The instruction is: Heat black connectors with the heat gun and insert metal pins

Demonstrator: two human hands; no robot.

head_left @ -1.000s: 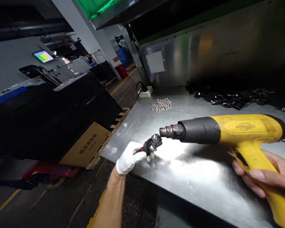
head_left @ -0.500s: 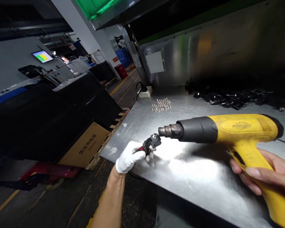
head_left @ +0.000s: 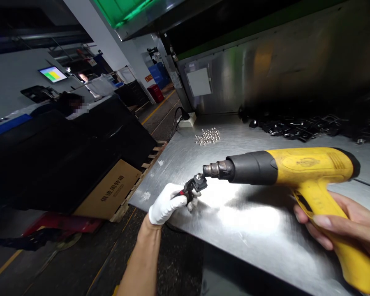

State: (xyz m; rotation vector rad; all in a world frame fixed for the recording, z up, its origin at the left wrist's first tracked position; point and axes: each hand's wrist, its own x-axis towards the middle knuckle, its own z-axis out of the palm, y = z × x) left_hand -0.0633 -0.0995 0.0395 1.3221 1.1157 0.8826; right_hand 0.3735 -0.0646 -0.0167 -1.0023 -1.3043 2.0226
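Observation:
My left hand (head_left: 169,204), in a white glove, is closed on a black part (head_left: 200,184) with a small metal fitting (head_left: 199,176) standing on its top. A bit of red shows between the gloved fingers. My bare right hand (head_left: 336,230) is wrapped round the handle of a yellow heat gun (head_left: 311,164). The gun's stepped metal nozzle (head_left: 217,169) points left, right beside the fitting and over the metal table (head_left: 179,164).
Small metal fittings (head_left: 207,136) lie in a group on the table. Black parts (head_left: 299,127) are heaped at the back right. A power strip (head_left: 187,120) sits at the far edge. A person's head (head_left: 72,102) shows at the left, beyond a cardboard box (head_left: 111,191).
The view has shifted slightly, so both hands and the heat gun appear a little further left. A person's head has come into view at the left.

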